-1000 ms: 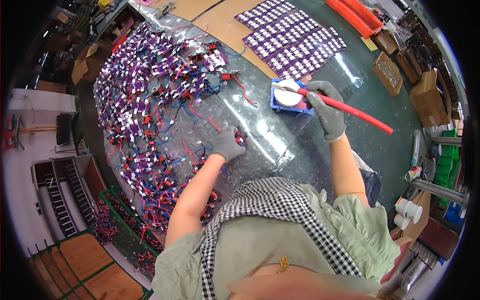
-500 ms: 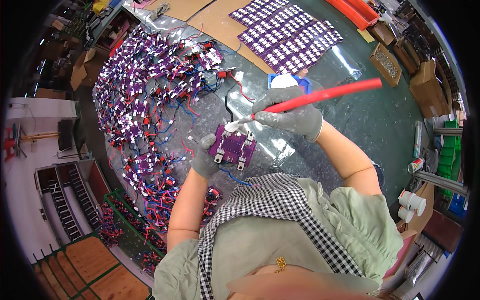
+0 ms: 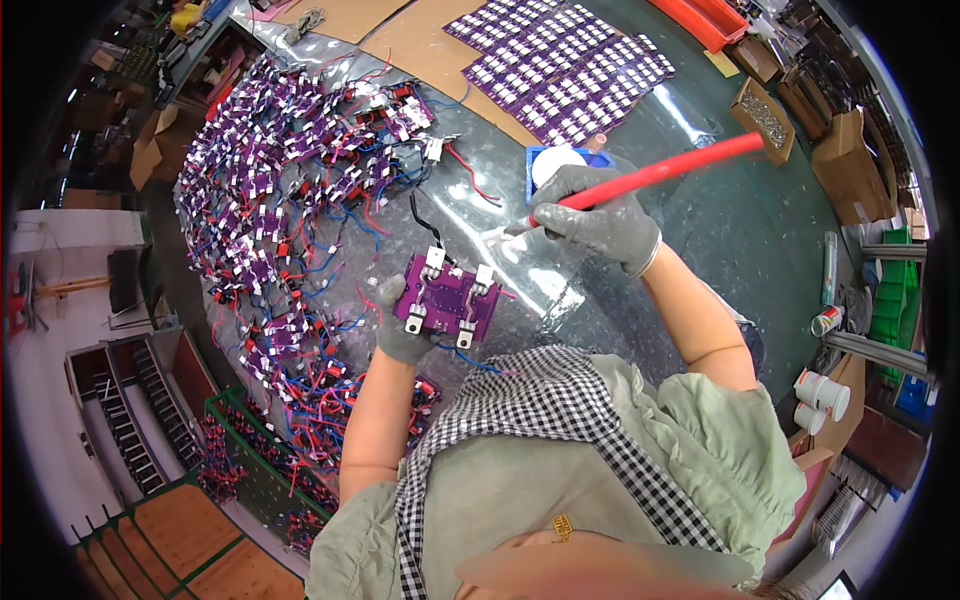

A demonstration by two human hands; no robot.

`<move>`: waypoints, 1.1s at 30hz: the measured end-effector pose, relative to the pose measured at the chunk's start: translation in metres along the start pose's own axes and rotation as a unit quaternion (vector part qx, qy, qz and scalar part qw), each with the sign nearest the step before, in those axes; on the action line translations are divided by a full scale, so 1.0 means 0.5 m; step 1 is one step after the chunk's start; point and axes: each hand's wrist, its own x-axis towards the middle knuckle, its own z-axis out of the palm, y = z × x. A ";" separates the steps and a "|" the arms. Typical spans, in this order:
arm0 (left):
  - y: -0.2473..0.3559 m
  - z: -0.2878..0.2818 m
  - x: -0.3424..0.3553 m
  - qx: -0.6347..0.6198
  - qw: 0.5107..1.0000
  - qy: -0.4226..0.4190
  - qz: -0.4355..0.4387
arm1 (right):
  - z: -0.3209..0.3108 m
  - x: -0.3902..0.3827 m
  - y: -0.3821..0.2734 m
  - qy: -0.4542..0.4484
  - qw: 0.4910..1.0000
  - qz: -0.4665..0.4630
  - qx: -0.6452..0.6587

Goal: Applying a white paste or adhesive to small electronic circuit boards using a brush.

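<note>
In the lower centre of the frame, the gloved left hand (image 3: 402, 328) is clamped on the left edge of a purple circuit board (image 3: 450, 296), its white tabs facing up. The gloved right hand (image 3: 602, 226), right of centre, is closed around a red-handled brush (image 3: 668, 174), whose pale bristles sit up and right of the board, apart from it. A blue box (image 3: 531, 182) stands just above that hand, and a heap of wired boards (image 3: 262, 190) fills the left.

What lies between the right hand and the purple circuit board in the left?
In the head view, the white-tipped bristles of the red-handled brush, then a strip of glossy tabletop.
</note>
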 end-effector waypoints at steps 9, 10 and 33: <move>-0.008 0.016 0.013 0.042 0.998 -0.041 -0.033 | 0.050 0.013 -0.007 -0.013 0.997 -0.070 0.018; -0.006 0.008 0.014 0.031 0.998 -0.039 -0.042 | 0.050 0.015 -0.003 -0.013 0.999 -0.005 0.047; -0.009 -0.048 0.035 0.027 0.994 -0.008 0.110 | -0.108 0.010 0.256 0.143 0.816 -0.161 -0.536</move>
